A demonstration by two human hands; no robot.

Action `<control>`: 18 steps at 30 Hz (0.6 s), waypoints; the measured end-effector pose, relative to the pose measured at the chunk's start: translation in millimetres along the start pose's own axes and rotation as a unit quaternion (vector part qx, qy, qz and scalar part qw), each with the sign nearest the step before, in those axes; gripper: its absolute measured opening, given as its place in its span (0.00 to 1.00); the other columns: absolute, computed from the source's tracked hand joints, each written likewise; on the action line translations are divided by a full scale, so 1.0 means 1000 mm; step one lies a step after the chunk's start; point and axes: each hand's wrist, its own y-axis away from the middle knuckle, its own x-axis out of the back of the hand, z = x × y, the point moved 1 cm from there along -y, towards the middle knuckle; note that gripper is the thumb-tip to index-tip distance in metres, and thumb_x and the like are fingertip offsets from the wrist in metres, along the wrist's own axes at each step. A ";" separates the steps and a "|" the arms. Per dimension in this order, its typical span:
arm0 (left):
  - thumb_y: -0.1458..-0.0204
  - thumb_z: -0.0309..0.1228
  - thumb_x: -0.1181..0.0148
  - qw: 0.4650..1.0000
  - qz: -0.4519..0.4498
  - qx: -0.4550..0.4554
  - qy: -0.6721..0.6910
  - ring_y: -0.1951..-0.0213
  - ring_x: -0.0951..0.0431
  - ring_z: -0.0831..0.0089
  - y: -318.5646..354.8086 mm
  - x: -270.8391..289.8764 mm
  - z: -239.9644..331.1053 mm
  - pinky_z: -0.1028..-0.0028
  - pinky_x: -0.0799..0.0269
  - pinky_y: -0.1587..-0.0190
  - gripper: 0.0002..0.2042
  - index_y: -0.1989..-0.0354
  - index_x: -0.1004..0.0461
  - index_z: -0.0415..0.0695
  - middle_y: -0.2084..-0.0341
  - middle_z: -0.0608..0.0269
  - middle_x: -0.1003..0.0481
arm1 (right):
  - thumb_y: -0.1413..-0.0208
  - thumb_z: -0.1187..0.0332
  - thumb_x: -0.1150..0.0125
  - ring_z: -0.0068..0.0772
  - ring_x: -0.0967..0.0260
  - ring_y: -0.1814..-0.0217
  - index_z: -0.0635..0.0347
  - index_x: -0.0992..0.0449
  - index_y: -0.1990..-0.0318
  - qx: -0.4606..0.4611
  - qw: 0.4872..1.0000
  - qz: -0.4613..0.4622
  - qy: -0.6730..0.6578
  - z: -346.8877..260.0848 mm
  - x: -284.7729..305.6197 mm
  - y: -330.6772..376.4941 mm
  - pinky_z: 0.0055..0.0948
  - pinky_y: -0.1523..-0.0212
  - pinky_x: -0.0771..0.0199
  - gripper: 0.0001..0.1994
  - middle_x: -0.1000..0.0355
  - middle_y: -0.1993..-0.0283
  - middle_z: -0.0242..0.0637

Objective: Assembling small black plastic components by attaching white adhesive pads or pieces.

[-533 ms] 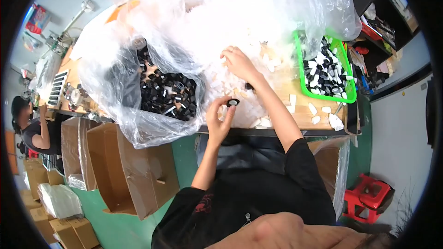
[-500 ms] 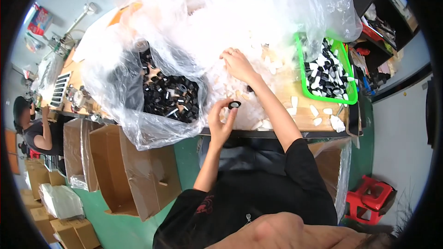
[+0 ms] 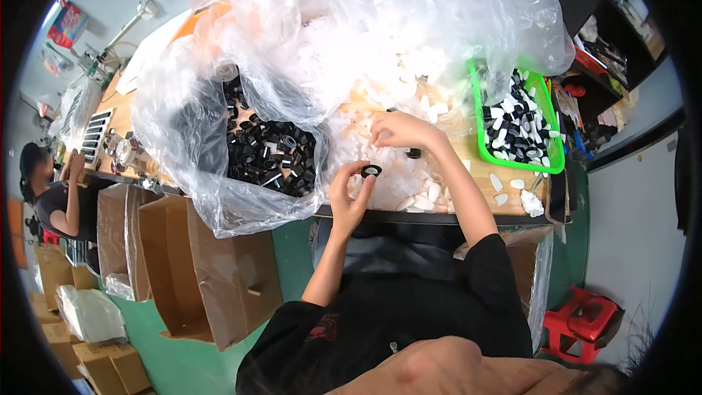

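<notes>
Near the table's front edge, my left hand pinches a small black ring-shaped part between thumb and fingertips; its middle looks pale. My right hand is above the heap of small white oval pieces, fingers bent down and closed together. Whatever its fingertips hold, if anything, is too small to make out. A small black part lies just under the right wrist. Left of my hands, an open clear plastic bag holds many black ring-like parts.
A green basket of mixed black and white parts stands at the right, loose white pieces near it. Large clear plastic sheeting covers the back. Cardboard boxes stand below the table at left. Another person works far left.
My right hand has come back toward me and slightly right, from the brighter far part of the heap. My left hand still holds the black ring-shaped part in nearly the same place.
</notes>
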 end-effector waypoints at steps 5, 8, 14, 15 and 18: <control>0.48 0.21 0.37 1.000 -0.006 -0.017 -0.016 0.58 0.26 0.73 0.004 0.003 0.001 0.74 0.33 0.49 0.12 0.55 0.25 0.32 0.60 0.57 0.24 | 0.45 0.65 0.39 0.43 0.24 0.61 0.57 0.18 0.65 -0.048 0.996 0.081 -0.005 -0.035 0.024 -0.022 0.40 0.53 0.26 0.07 0.21 0.64 0.41; 0.49 0.21 0.38 0.999 0.015 -0.022 -0.017 0.58 0.26 0.72 0.010 0.008 0.003 0.74 0.33 0.50 0.12 0.56 0.25 0.32 0.61 0.58 0.24 | 0.44 0.66 0.41 0.44 0.24 0.59 0.59 0.19 0.63 -0.013 0.982 0.167 -0.089 -0.040 0.013 -0.079 0.39 0.52 0.26 0.08 0.22 0.62 0.45; 0.54 0.20 0.37 0.996 0.019 -0.081 -0.033 0.65 0.24 0.64 0.002 -0.012 0.010 0.70 0.30 0.58 0.11 0.60 0.24 0.35 0.68 0.54 0.24 | 0.40 0.64 0.46 0.52 0.31 0.44 0.57 0.25 0.47 -0.054 0.964 0.253 0.063 0.024 0.008 -0.187 0.40 0.42 0.32 0.15 0.31 0.42 0.50; 0.52 0.21 0.37 0.995 0.038 -0.090 -0.036 0.64 0.25 0.66 0.004 -0.009 0.011 0.71 0.31 0.57 0.11 0.60 0.25 0.34 0.68 0.54 0.24 | 0.39 0.61 0.47 0.56 0.35 0.39 0.54 0.27 0.44 -0.156 0.946 0.244 0.143 0.026 0.005 -0.196 0.43 0.38 0.35 0.18 0.34 0.38 0.52; 0.51 0.21 0.38 0.991 0.072 -0.105 -0.038 0.64 0.26 0.66 0.007 -0.005 0.008 0.72 0.32 0.56 0.11 0.60 0.26 0.32 0.67 0.54 0.25 | 0.41 0.48 0.47 0.65 0.41 0.36 0.46 0.27 0.41 -0.190 0.926 0.278 0.172 0.022 0.002 -0.206 0.49 0.33 0.42 0.24 0.35 0.38 0.53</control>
